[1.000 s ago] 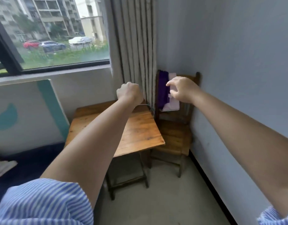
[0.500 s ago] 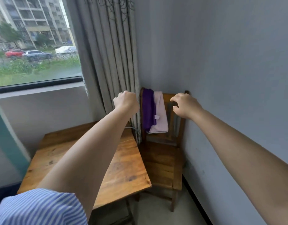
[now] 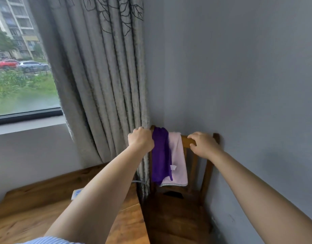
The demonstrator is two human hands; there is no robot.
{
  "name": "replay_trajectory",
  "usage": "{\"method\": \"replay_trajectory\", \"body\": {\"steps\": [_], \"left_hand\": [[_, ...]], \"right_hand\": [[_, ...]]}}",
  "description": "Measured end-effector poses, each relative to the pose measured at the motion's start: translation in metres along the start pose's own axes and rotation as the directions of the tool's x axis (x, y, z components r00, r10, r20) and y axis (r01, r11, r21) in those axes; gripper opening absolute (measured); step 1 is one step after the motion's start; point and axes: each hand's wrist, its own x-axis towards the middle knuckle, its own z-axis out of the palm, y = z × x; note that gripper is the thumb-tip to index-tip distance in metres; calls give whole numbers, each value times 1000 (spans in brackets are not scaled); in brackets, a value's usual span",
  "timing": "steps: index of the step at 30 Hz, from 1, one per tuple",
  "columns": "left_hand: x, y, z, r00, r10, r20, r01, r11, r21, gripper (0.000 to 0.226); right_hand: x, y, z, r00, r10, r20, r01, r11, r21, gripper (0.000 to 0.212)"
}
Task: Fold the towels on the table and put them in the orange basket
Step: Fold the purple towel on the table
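Purple towel [image 3: 160, 154] and pink towel [image 3: 178, 161] hang lengthwise down the chair [image 3: 190, 144]

Both arms extended forward, bare forearms. Left hand [image 3: 140, 140] closed into a fist, knuckles up. Right hand [image 3: 203, 144] palm down, fingers curled over a chair rail [image 3: 187, 141].

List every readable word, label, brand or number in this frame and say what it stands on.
None can be read.
White tag on the pink towel: no print can be made out.
White object with blue marks on the wooden table, partly hidden by the left arm: too blurred to read.
Cars outside the window: too small for plates or badges.
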Motion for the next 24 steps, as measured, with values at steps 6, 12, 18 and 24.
{"method": "replay_trajectory", "body": {"steps": [6, 12, 18, 24], "left_hand": [[79, -5, 47, 993, -48, 112, 57, 996, -76, 27], [159, 1, 88, 977, -68, 201, 105, 978, -181, 34], [198, 4, 144, 931, -229, 285, 323, 879, -350, 38], [206, 2, 160, 925, -274, 262, 372, 788, -490, 43]], "right_hand": [[95, 14, 35, 994, -66, 89, 60, 996, 71, 32], [175, 30, 72, 979, -106, 175, 82, 987, 136, 31], [220, 37, 130, 951, -234, 203, 201, 965, 168, 39], [224, 49, 154, 965, -259, 33, 240, 930, 279, 25]]}}
